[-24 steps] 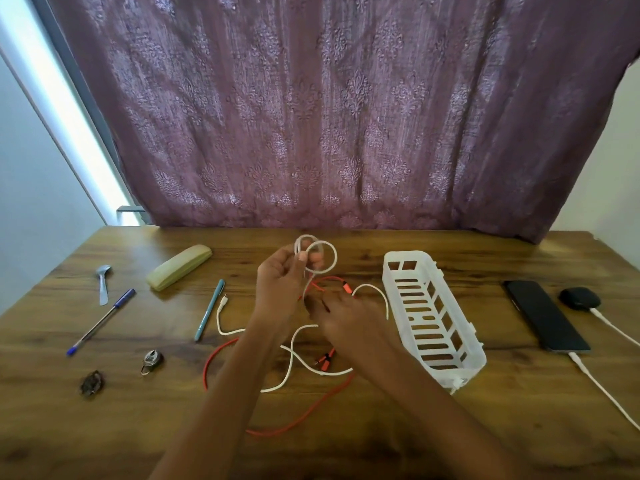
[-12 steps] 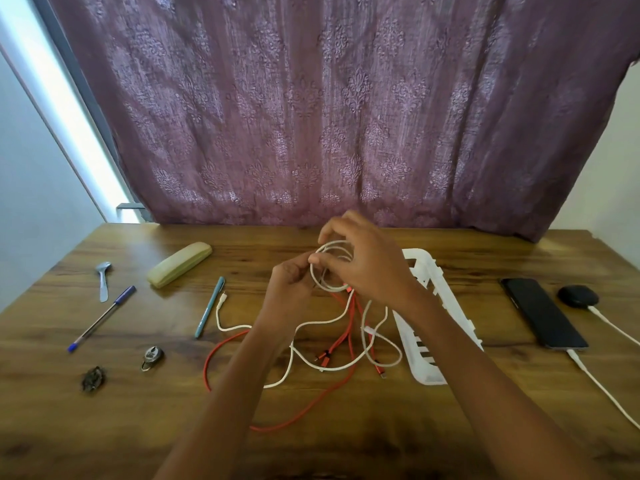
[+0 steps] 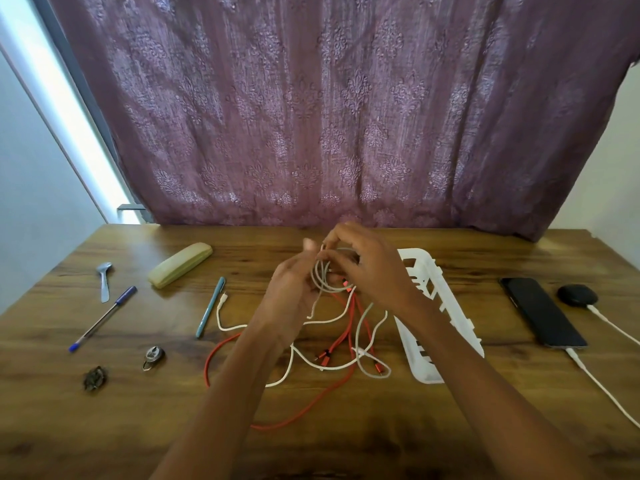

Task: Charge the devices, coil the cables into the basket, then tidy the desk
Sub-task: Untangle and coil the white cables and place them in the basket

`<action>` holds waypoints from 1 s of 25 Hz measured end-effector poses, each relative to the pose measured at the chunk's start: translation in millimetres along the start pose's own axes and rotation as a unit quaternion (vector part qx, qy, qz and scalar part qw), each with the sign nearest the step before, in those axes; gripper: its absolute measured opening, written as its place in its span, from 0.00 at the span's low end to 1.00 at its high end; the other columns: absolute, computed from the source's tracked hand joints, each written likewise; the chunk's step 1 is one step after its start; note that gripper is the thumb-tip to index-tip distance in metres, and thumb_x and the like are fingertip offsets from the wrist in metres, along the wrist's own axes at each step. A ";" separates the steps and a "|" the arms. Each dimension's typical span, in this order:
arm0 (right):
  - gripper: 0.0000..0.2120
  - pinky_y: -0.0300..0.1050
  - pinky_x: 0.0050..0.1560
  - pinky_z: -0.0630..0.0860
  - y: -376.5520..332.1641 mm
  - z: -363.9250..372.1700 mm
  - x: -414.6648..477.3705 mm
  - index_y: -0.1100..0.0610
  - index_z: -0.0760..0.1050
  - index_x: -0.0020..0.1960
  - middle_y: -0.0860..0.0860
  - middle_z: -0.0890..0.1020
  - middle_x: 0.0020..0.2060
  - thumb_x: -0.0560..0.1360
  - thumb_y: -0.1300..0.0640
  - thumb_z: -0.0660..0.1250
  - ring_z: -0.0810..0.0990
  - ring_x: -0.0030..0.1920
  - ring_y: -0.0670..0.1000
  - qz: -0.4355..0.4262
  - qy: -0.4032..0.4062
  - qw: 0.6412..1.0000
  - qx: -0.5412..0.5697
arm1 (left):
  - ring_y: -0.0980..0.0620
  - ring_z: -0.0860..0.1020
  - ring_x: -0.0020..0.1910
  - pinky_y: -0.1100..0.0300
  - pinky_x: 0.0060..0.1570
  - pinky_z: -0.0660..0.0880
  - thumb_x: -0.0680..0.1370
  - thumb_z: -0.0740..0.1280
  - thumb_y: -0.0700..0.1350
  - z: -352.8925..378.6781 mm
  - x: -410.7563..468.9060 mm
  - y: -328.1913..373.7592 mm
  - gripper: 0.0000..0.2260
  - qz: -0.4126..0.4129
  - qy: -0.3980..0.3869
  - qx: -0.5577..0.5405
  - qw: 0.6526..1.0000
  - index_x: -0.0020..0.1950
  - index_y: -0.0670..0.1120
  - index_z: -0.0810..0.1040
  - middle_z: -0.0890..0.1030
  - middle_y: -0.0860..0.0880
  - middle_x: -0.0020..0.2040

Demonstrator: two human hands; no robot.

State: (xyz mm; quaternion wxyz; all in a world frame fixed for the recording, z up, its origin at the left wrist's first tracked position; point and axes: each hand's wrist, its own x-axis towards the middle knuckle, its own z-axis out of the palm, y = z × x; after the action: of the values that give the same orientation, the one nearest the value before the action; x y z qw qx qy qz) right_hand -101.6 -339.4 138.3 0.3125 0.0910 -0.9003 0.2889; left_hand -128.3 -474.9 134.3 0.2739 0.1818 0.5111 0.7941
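Note:
Above the middle of the wooden desk (image 3: 346, 441) my left hand (image 3: 294, 289) holds a small coil of white cable (image 3: 323, 278). My right hand (image 3: 367, 265) pinches the same coil from the right, fingers curled over its top. The rest of the white cable trails down onto the desk, tangled with a red cable (image 3: 311, 403). A white slotted basket (image 3: 440, 306) lies just right of my right wrist, partly hidden by my forearm. A black phone (image 3: 542, 311) and a black earbud case (image 3: 576, 294), each with a white cable plugged in, lie at the right.
On the left lie a spoon (image 3: 104, 280), a blue pen (image 3: 104, 318), a teal pen (image 3: 210, 311), a cream spectacle case (image 3: 180, 265), a small padlock (image 3: 153, 356) and a dark small object (image 3: 95, 377). A purple curtain (image 3: 329, 116) hangs behind the desk.
My right hand rose from the cables on the desk to the coil and wound more white cable onto it. The coil has grown, and the basket is now partly covered by my right forearm.

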 end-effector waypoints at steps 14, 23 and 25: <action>0.06 0.38 0.48 0.77 3.5 5.5 -15.4 0.54 0.75 0.53 0.46 0.82 0.44 0.77 0.56 0.63 0.80 0.46 0.42 0.156 -0.034 0.957 0.243 | 0.58 0.76 0.29 0.64 0.36 0.78 0.79 0.56 0.33 -1.3 -0.9 6.1 0.10 0.015 0.009 -0.038 0.999 0.52 0.40 0.76 0.80 0.48 0.33; 0.09 0.38 0.44 0.75 1.3 -2.1 -16.0 0.63 0.79 0.49 0.56 0.83 0.41 0.78 0.60 0.62 0.80 0.40 0.48 0.208 -0.082 0.940 0.256 | 0.55 0.76 0.28 0.64 0.33 0.76 0.69 0.67 0.35 -8.9 -3.6 13.3 0.04 -0.099 -0.040 0.035 0.994 0.42 0.37 0.75 0.75 0.49 0.26; 0.11 0.45 0.49 0.75 4.1 -2.9 -17.4 0.65 0.79 0.52 0.62 0.82 0.46 0.77 0.58 0.63 0.80 0.45 0.55 0.213 -0.106 0.936 0.261 | 0.52 0.73 0.32 0.63 0.36 0.75 0.67 0.67 0.39 -14.8 0.0 15.4 0.05 -0.143 -0.051 0.026 0.988 0.38 0.38 0.76 0.74 0.48 0.27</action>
State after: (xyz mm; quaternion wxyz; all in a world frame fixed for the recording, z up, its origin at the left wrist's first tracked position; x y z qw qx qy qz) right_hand -87.9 -334.7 127.6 0.1118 0.0058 -0.8195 0.5621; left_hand -140.5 -490.5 142.2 0.4054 0.1538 0.5375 0.7232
